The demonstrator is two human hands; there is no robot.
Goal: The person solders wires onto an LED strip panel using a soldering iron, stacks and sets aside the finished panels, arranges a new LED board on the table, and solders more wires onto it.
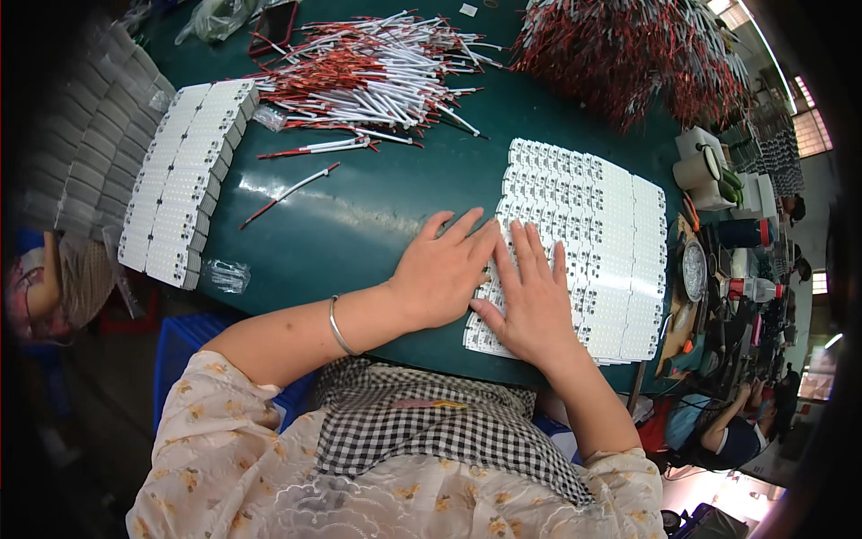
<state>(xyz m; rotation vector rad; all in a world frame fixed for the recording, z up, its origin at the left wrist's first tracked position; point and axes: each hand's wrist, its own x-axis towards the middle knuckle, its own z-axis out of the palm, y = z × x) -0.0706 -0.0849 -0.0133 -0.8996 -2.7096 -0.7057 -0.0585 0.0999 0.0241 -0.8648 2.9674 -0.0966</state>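
1. Pressing down with both palms, a person leans over a dark green table (pixel 359 225). The left hand (pixel 444 269) lies flat with fingers spread, its fingertips at the left edge of a wide white sheet of small circuit boards (pixel 602 242). The right hand (pixel 534 301) rests flat and open on the sheet's near left corner. Neither hand grips anything.
2. The sheet lies whole in front of the person, right of the table's centre; judging by this, it has not yet been split or wired.
3. At the left edge, stacks of narrow white board strips (pixel 184 180) sit in neat rows, seemingly finished.
4. Across the far side lies a loose pile of red and white wires (pixel 377 67), with a larger red bundle (pixel 628 54) beyond.
5. A clear plastic wrapper (pixel 224 274) lies beside the stacks. A roll of tape (pixel 699 166) stands at the right. No label can be made out.
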